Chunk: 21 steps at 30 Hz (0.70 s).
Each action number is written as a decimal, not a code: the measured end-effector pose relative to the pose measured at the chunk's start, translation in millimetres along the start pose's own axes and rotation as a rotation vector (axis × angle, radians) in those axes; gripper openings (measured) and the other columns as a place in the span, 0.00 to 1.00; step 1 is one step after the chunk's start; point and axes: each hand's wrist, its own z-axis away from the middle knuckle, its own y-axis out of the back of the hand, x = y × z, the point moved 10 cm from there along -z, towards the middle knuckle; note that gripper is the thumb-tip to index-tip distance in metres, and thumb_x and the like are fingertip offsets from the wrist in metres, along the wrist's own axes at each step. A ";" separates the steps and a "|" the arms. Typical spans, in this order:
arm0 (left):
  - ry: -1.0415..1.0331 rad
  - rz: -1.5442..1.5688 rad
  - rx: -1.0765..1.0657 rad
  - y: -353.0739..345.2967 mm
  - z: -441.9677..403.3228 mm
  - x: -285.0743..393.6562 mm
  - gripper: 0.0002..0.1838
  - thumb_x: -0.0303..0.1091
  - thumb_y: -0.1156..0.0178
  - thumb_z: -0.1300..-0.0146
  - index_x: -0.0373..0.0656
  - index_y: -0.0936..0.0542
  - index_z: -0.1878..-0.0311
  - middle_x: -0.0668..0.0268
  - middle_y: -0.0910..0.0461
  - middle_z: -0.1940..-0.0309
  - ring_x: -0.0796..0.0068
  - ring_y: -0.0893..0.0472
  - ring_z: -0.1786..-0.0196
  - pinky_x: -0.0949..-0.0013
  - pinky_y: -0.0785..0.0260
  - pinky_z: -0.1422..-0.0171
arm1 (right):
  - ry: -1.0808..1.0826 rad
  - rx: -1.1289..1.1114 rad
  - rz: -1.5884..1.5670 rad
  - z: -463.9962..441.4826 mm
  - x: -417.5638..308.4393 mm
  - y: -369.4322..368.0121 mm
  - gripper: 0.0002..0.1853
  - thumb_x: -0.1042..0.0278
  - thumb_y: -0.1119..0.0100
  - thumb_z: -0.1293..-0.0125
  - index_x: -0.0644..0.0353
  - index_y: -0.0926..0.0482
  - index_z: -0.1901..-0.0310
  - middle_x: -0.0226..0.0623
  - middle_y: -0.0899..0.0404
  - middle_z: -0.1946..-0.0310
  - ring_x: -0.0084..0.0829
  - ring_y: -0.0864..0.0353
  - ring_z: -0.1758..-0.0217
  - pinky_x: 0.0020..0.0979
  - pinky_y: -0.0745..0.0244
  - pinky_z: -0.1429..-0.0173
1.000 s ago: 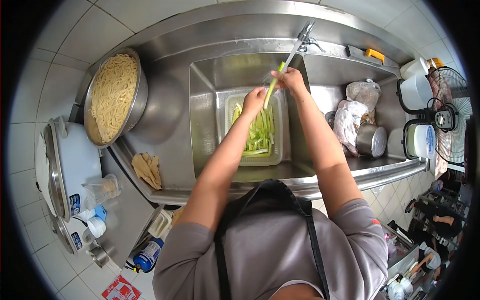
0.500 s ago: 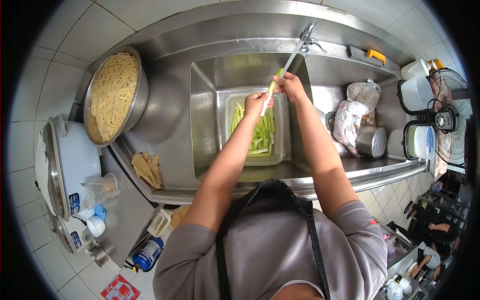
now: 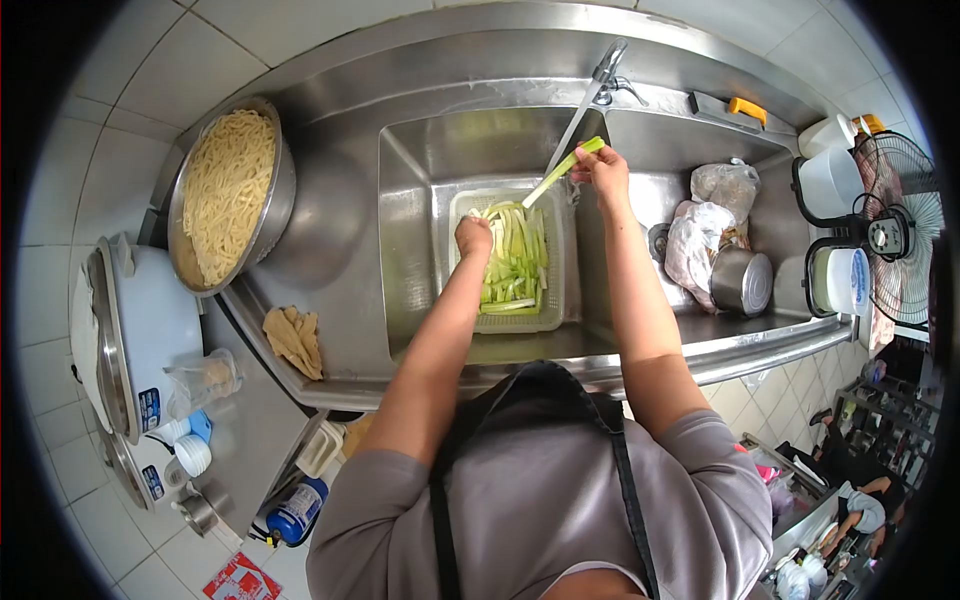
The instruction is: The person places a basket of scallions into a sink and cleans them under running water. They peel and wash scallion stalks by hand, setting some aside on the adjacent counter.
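Observation:
My right hand [image 3: 603,180] pinches a pale green celery stalk [image 3: 562,172] near its upper end, beside the stream of water from the faucet [image 3: 611,62]. The stalk slants down to the left, its whitish end over the basket. Below lies a white plastic basket [image 3: 554,300] in the left sink basin, with several cut celery stalks [image 3: 515,262] in it. My left hand [image 3: 474,237] is closed at the basket's upper left side, next to the stalks. Its fingers are turned away, so what they hold, if anything, is hidden.
A metal bowl of noodles [image 3: 228,195] stands on the left drainboard, above a tan cloth [image 3: 293,341]. The right basin holds plastic bags [image 3: 698,250] and a metal pot [image 3: 742,280]. A yellow-handled tool [image 3: 747,110] lies on the back ledge. A fan [image 3: 892,235] stands far right.
Both hands held the stalk under the water before. My left hand has let go and moved down left to the basket; my right hand has moved right and slightly down with the stalk.

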 end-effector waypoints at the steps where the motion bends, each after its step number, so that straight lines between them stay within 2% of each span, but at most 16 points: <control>1: 0.005 -0.196 -0.068 8.5 13.3 13.4 0.16 0.33 0.43 0.50 0.32 0.28 0.61 0.52 0.24 0.64 0.59 0.23 0.61 0.67 0.31 0.55 | -0.024 -0.045 0.061 -0.5 -0.9 -4.9 0.06 0.72 0.45 0.46 0.64 0.25 0.67 0.32 0.25 0.76 0.21 0.27 0.76 0.23 0.26 0.73; 4: -0.395 -0.154 0.245 14.1 33.1 79.3 0.17 0.38 0.45 0.48 0.35 0.27 0.60 0.52 0.24 0.63 0.56 0.26 0.56 0.63 0.36 0.50 | -0.088 -0.187 0.226 -8.4 5.5 -22.7 0.08 0.73 0.45 0.47 0.64 0.25 0.65 0.34 0.24 0.74 0.21 0.26 0.75 0.23 0.26 0.70; 6: -0.461 0.155 -0.032 -7.3 35.6 117.6 0.20 0.43 0.47 0.45 0.36 0.27 0.58 0.53 0.25 0.60 0.59 0.26 0.55 0.65 0.37 0.49 | -0.103 -0.269 0.284 -9.3 10.9 -36.4 0.08 0.73 0.46 0.47 0.65 0.25 0.65 0.34 0.24 0.73 0.22 0.26 0.75 0.23 0.26 0.70; 9: -0.312 0.485 -0.317 -31.3 29.2 143.8 0.19 0.43 0.50 0.41 0.36 0.28 0.57 0.60 0.24 0.64 0.69 0.26 0.59 0.72 0.37 0.51 | -0.101 -0.322 0.265 -8.6 9.0 -48.6 0.09 0.74 0.47 0.47 0.66 0.26 0.63 0.35 0.24 0.72 0.24 0.26 0.75 0.24 0.26 0.69; 10: -0.310 0.425 -0.327 -32.5 29.3 148.8 0.17 0.43 0.50 0.41 0.37 0.28 0.60 0.66 0.26 0.70 0.77 0.27 0.66 0.74 0.35 0.58 | -0.119 -0.328 0.212 -8.9 7.3 -49.2 0.09 0.74 0.48 0.47 0.66 0.26 0.63 0.35 0.24 0.72 0.24 0.26 0.75 0.24 0.27 0.69; 13: -0.167 0.684 -0.494 -42.6 37.8 151.3 0.14 0.43 0.49 0.41 0.39 0.28 0.63 0.67 0.26 0.73 0.78 0.27 0.70 0.75 0.33 0.65 | -0.136 -0.318 0.147 -16.0 9.1 -45.3 0.10 0.76 0.50 0.47 0.66 0.28 0.61 0.37 0.24 0.71 0.25 0.25 0.75 0.25 0.27 0.68; 16: -0.073 0.795 -0.541 -51.1 35.1 147.5 0.13 0.41 0.49 0.41 0.40 0.29 0.62 0.65 0.26 0.72 0.77 0.25 0.73 0.75 0.31 0.69 | -0.121 -0.330 0.147 -16.7 4.8 -43.9 0.12 0.77 0.52 0.47 0.65 0.30 0.59 0.39 0.25 0.69 0.26 0.25 0.72 0.26 0.26 0.66; 21: -0.104 0.799 -0.636 -55.4 38.7 153.1 0.13 0.41 0.52 0.39 0.39 0.30 0.61 0.64 0.25 0.71 0.75 0.24 0.72 0.73 0.28 0.68 | -0.139 -0.310 0.053 -13.6 -10.2 -46.0 0.15 0.78 0.57 0.46 0.64 0.36 0.54 0.43 0.25 0.65 0.31 0.24 0.65 0.29 0.27 0.63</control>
